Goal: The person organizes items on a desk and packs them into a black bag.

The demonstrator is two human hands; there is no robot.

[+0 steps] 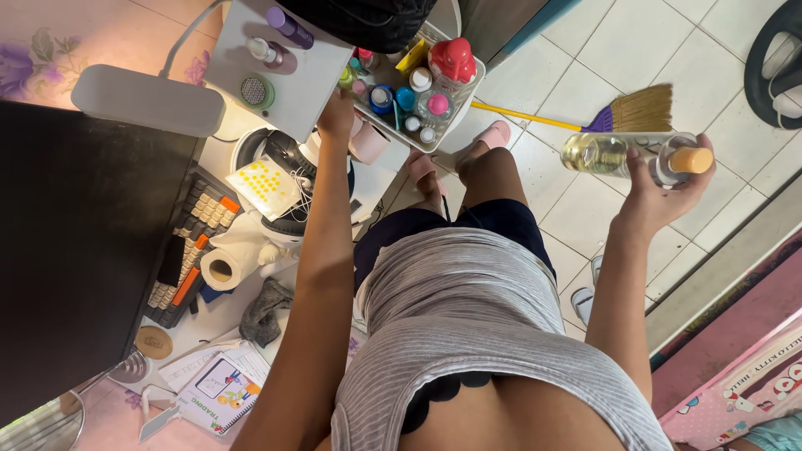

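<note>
My right hand point(660, 194) is raised out to the right over the tiled floor. It grips a clear bottle point(622, 156) of yellowish liquid with a tan cap, held on its side. My left hand point(337, 114) reaches forward to the near edge of a white tray point(380, 118) packed with several small bottles and jars. The fingers are partly hidden under the tray's rim, so whether they hold it cannot be told. A red-capped bottle point(452, 61) stands at the tray's far side.
A cluttered desk on the left carries a black monitor point(79, 250), a keyboard point(190, 242), a tissue roll point(224, 267), a white lamp point(146, 100) and a notebook point(219, 391). A broom point(618, 113) lies on the floor tiles. A pink patterned box point(752, 388) sits low right.
</note>
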